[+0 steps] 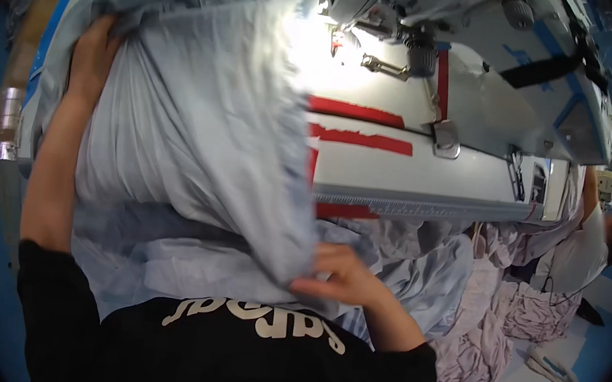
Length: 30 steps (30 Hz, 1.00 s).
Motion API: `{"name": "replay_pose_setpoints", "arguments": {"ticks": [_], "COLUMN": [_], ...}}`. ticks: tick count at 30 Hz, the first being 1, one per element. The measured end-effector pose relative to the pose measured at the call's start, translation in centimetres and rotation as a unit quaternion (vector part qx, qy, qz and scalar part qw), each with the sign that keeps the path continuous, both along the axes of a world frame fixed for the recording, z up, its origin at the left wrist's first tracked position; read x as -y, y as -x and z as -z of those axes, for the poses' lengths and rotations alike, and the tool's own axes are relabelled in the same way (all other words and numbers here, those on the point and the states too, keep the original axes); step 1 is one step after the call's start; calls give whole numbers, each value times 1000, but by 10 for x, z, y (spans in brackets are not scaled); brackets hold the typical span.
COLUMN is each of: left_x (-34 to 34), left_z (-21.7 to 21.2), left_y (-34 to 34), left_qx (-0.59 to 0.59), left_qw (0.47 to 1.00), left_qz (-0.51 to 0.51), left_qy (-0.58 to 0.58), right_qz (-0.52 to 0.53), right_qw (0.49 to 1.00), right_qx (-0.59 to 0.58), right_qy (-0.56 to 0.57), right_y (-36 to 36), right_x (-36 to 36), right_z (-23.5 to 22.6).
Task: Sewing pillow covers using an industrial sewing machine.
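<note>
A large piece of pale blue-grey fabric (180,101) spreads over the left half of the sewing machine table and hangs past its near edge in folds. At the far left, my left hand (97,54) is closed on a fold, its fingertips partly hidden in the cloth. My right hand (342,274) pinches the lower right corner of the same fabric, close to my body and below the table edge. The fabric's right side is slightly blurred. To the right of the fabric stands the sewing machine (415,30), its needle area brightly lit.
Red tape strips (361,138) mark the white table, and a ruler (410,204) runs along its near edge. Crumpled pale fabric (473,346) is heaped below, on the right. Another person (578,252) sits at the far right. Small scissors-like metal tools (517,173) lie near the table's right end.
</note>
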<state>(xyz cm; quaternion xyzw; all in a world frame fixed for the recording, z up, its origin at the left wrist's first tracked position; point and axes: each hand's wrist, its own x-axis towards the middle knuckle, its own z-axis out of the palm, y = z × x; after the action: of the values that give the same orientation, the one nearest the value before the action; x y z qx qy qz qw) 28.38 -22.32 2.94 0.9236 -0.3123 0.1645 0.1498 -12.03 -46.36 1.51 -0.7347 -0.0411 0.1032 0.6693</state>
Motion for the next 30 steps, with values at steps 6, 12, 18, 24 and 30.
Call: {"name": "replay_pose_setpoints", "arguments": {"ticks": [6, 12, 18, 24, 30], "left_x": [-4, 23, 51, 40, 46], "left_z": [-10, -19, -14, -20, -41], "left_y": [-30, 63, 57, 18, 10], "left_qx": [-43, -179, -166, -196, -308], "left_qw": [998, 956, 979, 974, 940], "left_qz": [44, 213, 120, 101, 100], "left_qy": [-25, 92, 8, -45, -105], "right_qz": [-79, 49, 108, 262, 216], "right_qw": [941, 867, 952, 902, 922], "right_qx": [-231, -301, -213, -200, -258], "right_qy": [-236, -394, -192, -280, -190], "right_y": [-5, 21, 18, 29, 42], "right_x": [-60, -83, -71, -39, -21], "right_z": [-12, 14, 8, -15, -18]}}
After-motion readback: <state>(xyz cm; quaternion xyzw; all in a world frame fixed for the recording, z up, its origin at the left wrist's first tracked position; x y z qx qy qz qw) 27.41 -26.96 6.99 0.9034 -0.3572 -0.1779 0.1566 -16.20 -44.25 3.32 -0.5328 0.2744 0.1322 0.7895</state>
